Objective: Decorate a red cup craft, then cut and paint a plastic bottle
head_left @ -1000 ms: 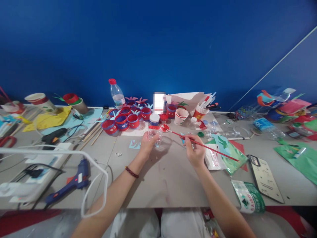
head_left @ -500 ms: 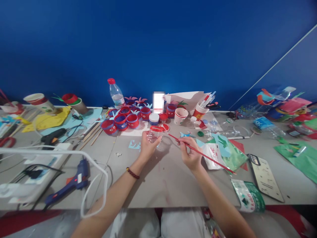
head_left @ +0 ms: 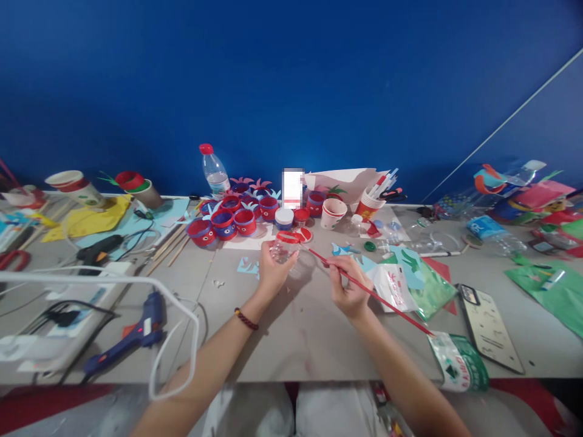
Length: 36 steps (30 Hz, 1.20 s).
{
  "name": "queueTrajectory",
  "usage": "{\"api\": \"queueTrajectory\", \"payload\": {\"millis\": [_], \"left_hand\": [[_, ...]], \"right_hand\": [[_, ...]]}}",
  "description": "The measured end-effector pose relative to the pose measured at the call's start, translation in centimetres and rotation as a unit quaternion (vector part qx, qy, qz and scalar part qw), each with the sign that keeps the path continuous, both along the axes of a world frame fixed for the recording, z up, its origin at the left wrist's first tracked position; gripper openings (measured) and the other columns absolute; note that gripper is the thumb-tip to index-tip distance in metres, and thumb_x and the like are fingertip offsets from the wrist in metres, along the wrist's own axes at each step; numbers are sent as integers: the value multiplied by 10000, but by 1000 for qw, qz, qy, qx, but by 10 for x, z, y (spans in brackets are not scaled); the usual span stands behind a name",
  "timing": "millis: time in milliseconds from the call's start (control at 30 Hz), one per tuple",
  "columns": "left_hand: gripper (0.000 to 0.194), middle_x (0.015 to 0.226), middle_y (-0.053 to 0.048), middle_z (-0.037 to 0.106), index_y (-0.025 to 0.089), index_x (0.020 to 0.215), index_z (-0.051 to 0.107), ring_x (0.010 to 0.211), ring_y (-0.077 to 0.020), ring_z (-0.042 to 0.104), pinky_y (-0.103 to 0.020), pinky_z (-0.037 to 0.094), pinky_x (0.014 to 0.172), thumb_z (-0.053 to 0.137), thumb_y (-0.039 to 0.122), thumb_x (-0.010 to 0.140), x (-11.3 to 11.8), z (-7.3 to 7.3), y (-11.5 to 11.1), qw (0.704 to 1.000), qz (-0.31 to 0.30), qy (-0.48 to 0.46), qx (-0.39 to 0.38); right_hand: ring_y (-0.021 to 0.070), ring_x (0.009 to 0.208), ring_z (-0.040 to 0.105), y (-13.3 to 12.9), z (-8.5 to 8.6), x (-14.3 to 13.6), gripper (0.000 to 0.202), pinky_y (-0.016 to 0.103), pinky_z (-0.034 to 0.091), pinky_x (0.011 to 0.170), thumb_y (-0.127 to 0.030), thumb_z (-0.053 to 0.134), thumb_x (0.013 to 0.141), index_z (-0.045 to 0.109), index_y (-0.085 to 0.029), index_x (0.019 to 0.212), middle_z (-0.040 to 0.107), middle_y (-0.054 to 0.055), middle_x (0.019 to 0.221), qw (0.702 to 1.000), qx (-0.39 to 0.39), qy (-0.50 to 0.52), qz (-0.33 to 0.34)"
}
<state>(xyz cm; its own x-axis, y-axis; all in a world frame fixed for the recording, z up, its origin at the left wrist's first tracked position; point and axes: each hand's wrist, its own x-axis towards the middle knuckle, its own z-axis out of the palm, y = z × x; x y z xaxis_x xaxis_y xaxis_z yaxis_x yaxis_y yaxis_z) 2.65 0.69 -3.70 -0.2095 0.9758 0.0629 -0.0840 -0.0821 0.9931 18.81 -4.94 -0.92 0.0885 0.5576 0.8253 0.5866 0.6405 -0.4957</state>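
My left hand [head_left: 274,267] is closed around a clear plastic bottle piece [head_left: 286,247] with a red-painted rim, holding it above the table. A red paintbrush [head_left: 387,301] is pinched in my right hand [head_left: 350,284]; its tip points left, just beside the bottle piece, though I cannot tell whether they touch. Behind the left hand are an open pot of red paint [head_left: 301,215], its red-smeared lid [head_left: 303,233] and a white-lidded jar [head_left: 284,218]. Several red and blue painted cups with eyes [head_left: 223,224] are grouped to the left.
A blue glue gun [head_left: 141,331] and a white power strip [head_left: 86,321] with a looping white cable lie at left. Paper cups [head_left: 333,213], a pen cup [head_left: 368,203], coloured paper [head_left: 432,285], a phone [head_left: 489,328] and a green-white packet [head_left: 458,362] are at right.
The brush has tilted slightly, its back end dropping towards the green-white packet, and its tip has shifted a little. My left hand still holds the bottle piece in nearly the same place.
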Motion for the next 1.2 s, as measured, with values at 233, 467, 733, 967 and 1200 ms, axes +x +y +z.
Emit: {"api": "queueTrajectory", "payload": {"millis": [233, 467, 733, 967, 1200], "left_hand": [[470, 885, -40, 649, 203, 950, 487, 819, -171, 659, -321, 519, 780, 804, 339, 631, 0, -4, 2, 999, -2, 35, 17], [471, 862, -28, 645, 201, 931, 478, 751, -153, 650, -292, 517, 710, 804, 339, 620, 2, -4, 2, 1000, -8, 9, 10], [353, 760, -9, 642, 182, 848, 518, 668, -147, 633, -289, 502, 656, 766, 324, 640, 2, 2, 5, 998, -49, -20, -32], [380, 852, -40, 669, 169, 914, 559, 738, -170, 662, -328, 515, 728, 761, 358, 654, 0, -1, 6, 995, -72, -40, -51], [406, 820, -40, 673, 161, 929, 555, 731, -165, 660, -315, 519, 715, 758, 373, 648, 0, 4, 3, 992, -89, -63, -65]], "right_hand": [[192, 754, 669, 0, 1, -2, 217, 354, 563, 683, -68, 525, 848, 640, -210, 965, 698, 58, 816, 999, 36, -7, 21], [196, 759, 673, -4, 5, -6, 248, 358, 572, 674, -51, 523, 841, 642, -212, 987, 696, 58, 811, 998, 50, 5, 40], [202, 760, 677, -3, 2, -5, 234, 376, 575, 672, -67, 521, 854, 635, -216, 994, 694, 57, 809, 997, 48, 34, 49], [195, 769, 668, -1, -1, -3, 209, 365, 563, 681, -76, 521, 865, 630, -212, 979, 688, 58, 815, 998, 24, 39, 32], [188, 757, 666, 0, 4, 0, 177, 356, 552, 690, -87, 510, 870, 612, -212, 943, 687, 49, 812, 999, 8, 30, 15]]}}
